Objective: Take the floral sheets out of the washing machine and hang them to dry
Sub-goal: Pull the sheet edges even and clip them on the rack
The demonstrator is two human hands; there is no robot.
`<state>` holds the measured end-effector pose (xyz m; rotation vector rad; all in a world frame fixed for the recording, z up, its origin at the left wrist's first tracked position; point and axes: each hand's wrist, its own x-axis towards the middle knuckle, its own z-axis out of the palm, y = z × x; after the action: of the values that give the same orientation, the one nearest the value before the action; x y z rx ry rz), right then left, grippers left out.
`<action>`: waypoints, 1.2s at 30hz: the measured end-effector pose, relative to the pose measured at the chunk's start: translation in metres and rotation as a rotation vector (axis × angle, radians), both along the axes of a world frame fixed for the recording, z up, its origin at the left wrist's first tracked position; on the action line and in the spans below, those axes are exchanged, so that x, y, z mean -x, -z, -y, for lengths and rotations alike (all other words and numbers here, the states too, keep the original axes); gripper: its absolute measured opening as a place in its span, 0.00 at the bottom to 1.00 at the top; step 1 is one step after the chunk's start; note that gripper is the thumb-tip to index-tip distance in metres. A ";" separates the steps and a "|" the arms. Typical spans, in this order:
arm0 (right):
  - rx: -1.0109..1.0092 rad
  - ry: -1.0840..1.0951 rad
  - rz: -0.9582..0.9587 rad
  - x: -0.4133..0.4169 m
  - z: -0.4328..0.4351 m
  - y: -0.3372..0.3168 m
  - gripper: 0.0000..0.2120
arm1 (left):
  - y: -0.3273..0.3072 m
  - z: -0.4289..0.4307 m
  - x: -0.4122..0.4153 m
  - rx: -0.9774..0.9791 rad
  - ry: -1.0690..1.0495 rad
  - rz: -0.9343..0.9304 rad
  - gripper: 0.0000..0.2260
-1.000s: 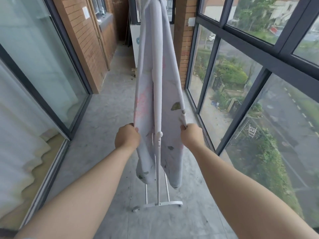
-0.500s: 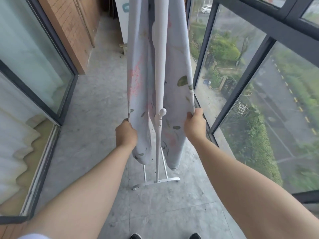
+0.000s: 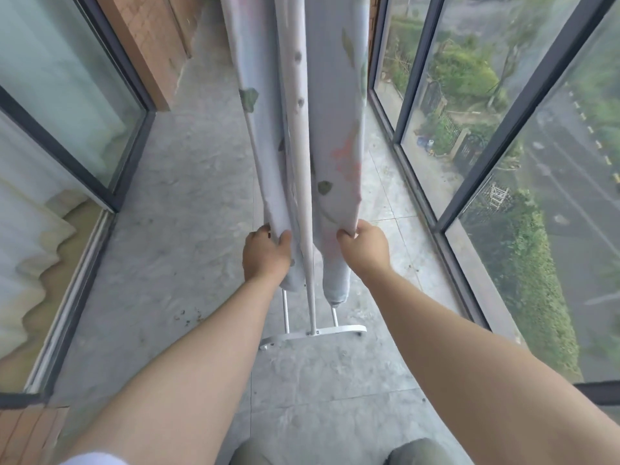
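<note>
Fingers of your left hand (image 3: 266, 255) are curled tight round the left fold of the floral sheet (image 3: 339, 129), thumb pressed against the cloth, just left of centre frame. Your right hand (image 3: 365, 248) mirrors it just right of centre, knuckles up, pinching the edge of the right fold in a closed fist. Both arms reach forward from the bottom corners of the frame.

The sheet is pale with green leaves and pink blooms. It hangs over the white drying rack (image 3: 303, 169) in two long folds, one on each side of the rack's centre pole, running from the top edge of the frame down past your hands. Its bunched lower ends dangle below your fists, above the rack's foot bar, which stands on the grey floor (image 3: 188, 229).

You stand in a narrow glazed balcony. Dark-framed windows (image 3: 503, 129) fill the right side and look down on greenery and a road. A glass door (image 3: 67, 95) with a pale curtain (image 3: 27, 246) behind it lines the left, and a brick wall (image 3: 151, 35) sits upper left.
</note>
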<state>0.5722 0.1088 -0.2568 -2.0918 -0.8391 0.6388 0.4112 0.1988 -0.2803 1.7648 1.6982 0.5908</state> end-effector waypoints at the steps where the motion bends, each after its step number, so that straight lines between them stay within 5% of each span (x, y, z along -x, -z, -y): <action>1: -0.011 -0.005 -0.008 0.001 0.000 0.021 0.10 | 0.021 -0.001 -0.001 0.010 0.010 0.007 0.16; 6: -0.011 -0.042 -0.021 0.011 -0.007 0.132 0.06 | 0.130 -0.002 -0.006 0.024 0.045 0.017 0.25; 10: -0.028 -0.053 -0.090 0.019 -0.014 0.216 0.01 | 0.206 -0.005 -0.012 0.066 0.062 0.278 0.34; 17: -0.171 -0.018 -0.374 0.020 -0.023 0.334 0.08 | 0.337 -0.039 -0.017 0.737 -0.335 1.075 0.10; 19: -0.202 -0.010 -0.461 0.018 -0.020 0.357 0.07 | 0.356 -0.043 -0.015 0.780 -0.324 1.183 0.16; 22: -0.157 0.020 -0.547 0.016 -0.010 0.384 0.13 | 0.375 -0.046 -0.011 0.816 -0.303 1.179 0.26; 26: -0.091 0.204 -0.963 0.012 0.000 0.408 0.17 | 0.381 -0.043 -0.012 0.914 -0.237 1.270 0.17; 31: -0.349 0.407 -1.440 0.008 0.004 0.422 0.12 | 0.393 -0.025 -0.016 0.966 -0.223 1.361 0.14; 36: -0.348 0.402 -1.470 0.018 0.000 0.433 0.05 | 0.406 -0.011 -0.003 0.934 -0.333 1.353 0.07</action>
<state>0.5541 0.1085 -0.6902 -0.9379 0.2998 1.3552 0.4142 0.2098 -0.6860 0.1916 0.9245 0.6966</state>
